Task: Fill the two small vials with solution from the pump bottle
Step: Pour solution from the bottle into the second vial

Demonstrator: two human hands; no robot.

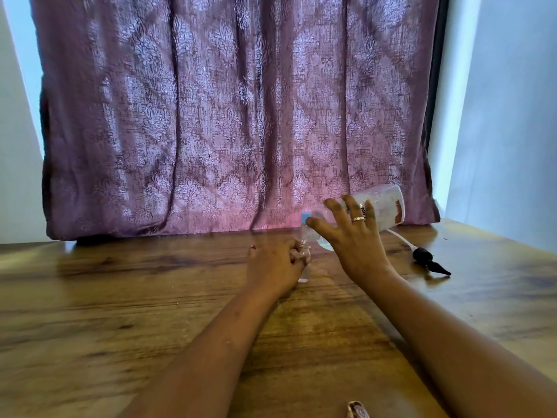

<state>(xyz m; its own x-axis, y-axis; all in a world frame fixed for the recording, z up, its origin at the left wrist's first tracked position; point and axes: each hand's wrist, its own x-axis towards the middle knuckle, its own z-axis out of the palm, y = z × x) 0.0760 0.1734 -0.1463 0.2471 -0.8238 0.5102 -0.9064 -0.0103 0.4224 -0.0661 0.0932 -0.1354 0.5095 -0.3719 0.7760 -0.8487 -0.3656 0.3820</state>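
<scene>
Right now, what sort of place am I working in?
Probably a room in a home, not a lab: a wood-grain table, a patterned purple curtain hanging behind it, and plain pale walls on both sides.

R hand (352,236) tips bottle (384,206) over vial (304,236) gripped in L hand (274,263); pump head (428,260) on table (120,297).

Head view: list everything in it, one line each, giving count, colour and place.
table: one, brown wood, foreground
curtain: one, purple patterned, behind table
pump head: one, black with white tube, lying on table at right
bottle: one, clear with blue neck, tilted above table
vial: one seen, clear, below bottle's neck
small object: one, pinkish, bottom edge, unclear
ring: one, gold, on a finger
left hand: grips the vial
right hand: holds the bottle, wears the ring
</scene>
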